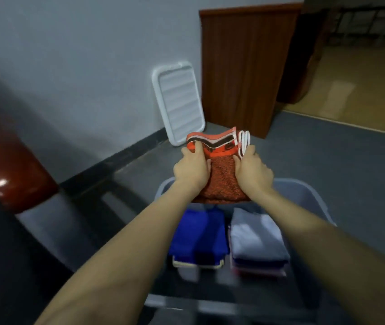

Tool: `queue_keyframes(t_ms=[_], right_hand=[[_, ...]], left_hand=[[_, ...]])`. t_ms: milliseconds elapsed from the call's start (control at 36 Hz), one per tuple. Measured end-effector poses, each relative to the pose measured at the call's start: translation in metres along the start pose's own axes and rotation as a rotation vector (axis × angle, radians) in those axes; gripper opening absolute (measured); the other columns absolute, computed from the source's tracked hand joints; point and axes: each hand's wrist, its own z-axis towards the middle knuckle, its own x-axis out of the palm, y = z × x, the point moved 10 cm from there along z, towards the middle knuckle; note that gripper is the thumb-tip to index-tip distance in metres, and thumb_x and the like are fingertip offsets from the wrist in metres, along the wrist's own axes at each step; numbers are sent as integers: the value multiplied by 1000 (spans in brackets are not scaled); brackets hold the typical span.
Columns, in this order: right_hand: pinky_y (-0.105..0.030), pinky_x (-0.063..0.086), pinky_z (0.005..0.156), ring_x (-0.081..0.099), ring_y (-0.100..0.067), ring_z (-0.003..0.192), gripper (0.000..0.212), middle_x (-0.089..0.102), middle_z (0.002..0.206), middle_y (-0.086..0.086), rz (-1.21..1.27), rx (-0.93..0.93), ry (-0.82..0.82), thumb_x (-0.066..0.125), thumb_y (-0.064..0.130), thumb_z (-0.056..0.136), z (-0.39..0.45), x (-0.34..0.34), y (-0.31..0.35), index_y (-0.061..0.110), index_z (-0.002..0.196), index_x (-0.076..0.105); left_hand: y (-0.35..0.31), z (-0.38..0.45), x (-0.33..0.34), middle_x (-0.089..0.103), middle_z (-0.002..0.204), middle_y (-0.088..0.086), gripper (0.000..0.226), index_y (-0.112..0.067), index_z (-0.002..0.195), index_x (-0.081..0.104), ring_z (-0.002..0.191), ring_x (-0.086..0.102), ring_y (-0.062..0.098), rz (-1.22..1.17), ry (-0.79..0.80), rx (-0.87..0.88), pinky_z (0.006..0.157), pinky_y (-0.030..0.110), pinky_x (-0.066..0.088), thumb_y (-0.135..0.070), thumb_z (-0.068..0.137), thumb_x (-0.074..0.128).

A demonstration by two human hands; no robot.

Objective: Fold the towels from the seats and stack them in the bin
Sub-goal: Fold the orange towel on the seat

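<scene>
Left hand (pixel 192 168): grips the left edge of the folded orange towel (pixel 222 174), fingers curled over the top and thumb on the near side.
Right hand (pixel 252 171): grips the right edge of the same towel, fingers curled round the striped layers.
Orange towel: folded into a thick block, held in the air above the far end of the bin (pixel 313 202); far edge shows black, white and orange stripes; several white-edged layers fan out at the far right corner.
Bin: translucent grey-blue plastic, standing on the floor (pixel 339 160) directly below both forearms.
Blue towel stack (pixel 198 238): inside the bin, left side; folded, with a pale-edged towel visible underneath at the near end.
Grey towel stack (pixel 257 240): inside the bin, right side, just beside the blue stack; grey towel on top, darker and pink layers below.
White lid (pixel 178 102): leaning upright against the wall (pixel 69 66), far of the bin.
Wooden panel (pixel 245 66): brown, right of the lid.
Red-brown seat edge (pixel 10 167): glossy, at the left, well apart from the bin.
</scene>
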Motion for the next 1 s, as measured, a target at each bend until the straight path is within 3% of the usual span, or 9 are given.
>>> queue_keyframes(t_ms=[167,278,389,528,667,750,806,861,1000], right_hand=[[-42,44,78,59,-38,104,42,56,118,-16,-86,185,126,35,38,101,-20,62,-108,2,122,38],[-35,41,58,65,-35,78,42,60,93,-16,-159,199,27,36,36,99,-32,81,-154,-2,111,48],[-43,45,79,61,-39,97,33,58,113,-16,-82,380,204,32,30,102,-46,121,-211,3,118,41],[-38,39,70,60,-39,99,34,54,119,-18,-118,436,231,32,27,102,-59,147,-249,1,123,39],[-47,47,82,56,-38,103,32,54,117,-20,-157,422,206,43,27,99,-52,156,-261,1,117,44],[-46,42,80,53,-41,95,22,53,109,-24,-347,308,127,57,7,89,-50,155,-262,-2,108,52],[-46,44,74,54,-42,85,27,54,101,-26,-370,192,92,56,-6,78,-50,158,-256,-3,105,56],[-48,42,79,52,-43,90,38,51,112,-26,-311,100,145,51,-6,77,-51,167,-251,0,115,54],[-43,27,106,33,-37,129,60,18,154,-11,-315,70,520,43,13,90,-72,206,-257,24,147,29]], left_hand=[[-18,-13,120,40,123,20,43,-12,135,29,103,56,44,-73,234,1,84,47,44,-30,98,43],[-19,-27,192,35,127,23,56,-13,144,19,106,54,46,-93,411,-7,90,47,43,-23,95,44],[-29,-39,249,32,130,26,57,-8,143,21,106,53,47,-70,544,27,89,46,44,-13,92,46],[-36,-43,298,34,133,26,60,-5,145,19,105,52,43,26,584,89,75,42,44,1,90,41],[-19,-50,333,31,138,24,60,-9,148,18,121,45,39,36,700,-17,96,42,43,-11,95,47],[-18,-53,331,32,138,20,69,-11,145,27,117,44,35,220,558,90,93,40,41,-18,87,63],[-27,-51,316,57,108,14,55,-10,111,61,90,58,29,324,343,213,74,35,48,-20,61,81],[-37,-54,309,61,90,9,36,-13,86,65,74,58,27,346,252,320,62,32,46,-12,53,79],[-34,-66,337,38,137,9,41,-13,134,41,123,38,29,302,463,331,100,38,31,-11,93,40]])
